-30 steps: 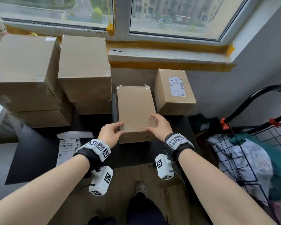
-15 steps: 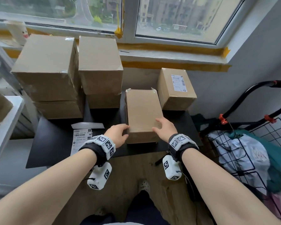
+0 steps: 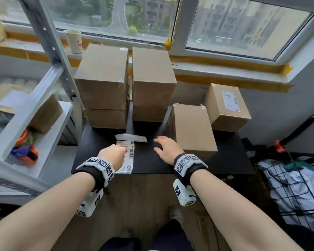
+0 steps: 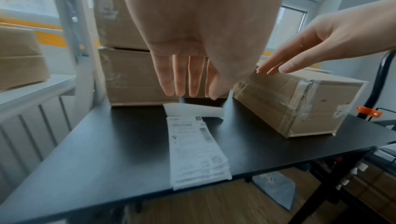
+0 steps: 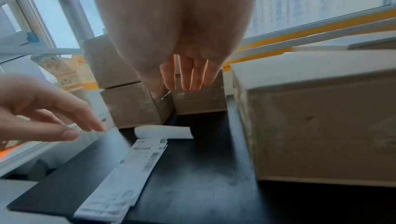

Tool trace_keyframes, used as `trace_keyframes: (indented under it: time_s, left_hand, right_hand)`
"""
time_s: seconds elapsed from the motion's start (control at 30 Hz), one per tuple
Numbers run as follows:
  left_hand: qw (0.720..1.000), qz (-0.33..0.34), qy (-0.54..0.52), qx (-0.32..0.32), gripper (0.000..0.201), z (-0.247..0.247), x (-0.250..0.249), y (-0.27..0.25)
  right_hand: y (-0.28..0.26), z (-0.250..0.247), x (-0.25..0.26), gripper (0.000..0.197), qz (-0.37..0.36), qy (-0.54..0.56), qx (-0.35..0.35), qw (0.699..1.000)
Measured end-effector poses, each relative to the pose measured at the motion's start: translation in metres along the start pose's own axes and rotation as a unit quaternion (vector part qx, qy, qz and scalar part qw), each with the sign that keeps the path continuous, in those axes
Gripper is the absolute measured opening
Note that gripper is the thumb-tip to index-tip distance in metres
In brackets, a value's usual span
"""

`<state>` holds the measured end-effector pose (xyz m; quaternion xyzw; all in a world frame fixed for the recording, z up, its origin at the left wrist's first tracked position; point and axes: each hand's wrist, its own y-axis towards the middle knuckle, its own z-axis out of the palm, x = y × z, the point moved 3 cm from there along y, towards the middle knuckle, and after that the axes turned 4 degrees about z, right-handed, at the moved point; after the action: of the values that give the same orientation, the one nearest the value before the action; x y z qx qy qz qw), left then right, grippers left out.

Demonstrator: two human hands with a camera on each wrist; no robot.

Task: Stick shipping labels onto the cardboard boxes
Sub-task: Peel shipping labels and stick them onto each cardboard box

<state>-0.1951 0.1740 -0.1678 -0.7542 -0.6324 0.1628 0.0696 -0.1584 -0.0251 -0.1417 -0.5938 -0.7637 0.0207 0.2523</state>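
Note:
A stack of white shipping labels (image 3: 128,160) (image 4: 197,149) (image 5: 128,173) lies at the front of the black table (image 3: 149,163). My left hand (image 3: 114,153) (image 4: 188,75) hovers just above the stack with straight fingers, holding nothing. My right hand (image 3: 166,146) (image 5: 186,75) is open too, in the air between the labels and an unlabelled cardboard box (image 3: 192,129) (image 4: 300,102) (image 5: 317,119) lying flat at the right. Behind that box stands a box with a label on its top (image 3: 227,105).
Stacked plain boxes (image 3: 127,84) fill the back of the table, with a curled backing strip (image 3: 131,138) in front of them. A metal shelf (image 3: 34,113) with a box stands at the left. At the right is a wire cart (image 3: 297,187) with bags.
Both hands have let go of the flat box and moved left; my left hand is now over the label stack. The head view has turned left as well.

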Motion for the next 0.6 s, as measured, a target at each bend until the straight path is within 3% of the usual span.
trace_keyframes:
  time_s: [0.3,0.6]
  left_hand:
    - [0.997,-0.018,-0.055,0.042,0.039,0.049,0.044,-0.022]
    - [0.995,0.001,-0.098,0.03,0.044,0.089,0.048,-0.01]
  right_hand:
    - [0.024,0.077,0.048,0.044,-0.05,-0.029,0.082,0.995]
    - [0.041,0.126,0.04,0.055,-0.049,-0.022,0.104,0.993]
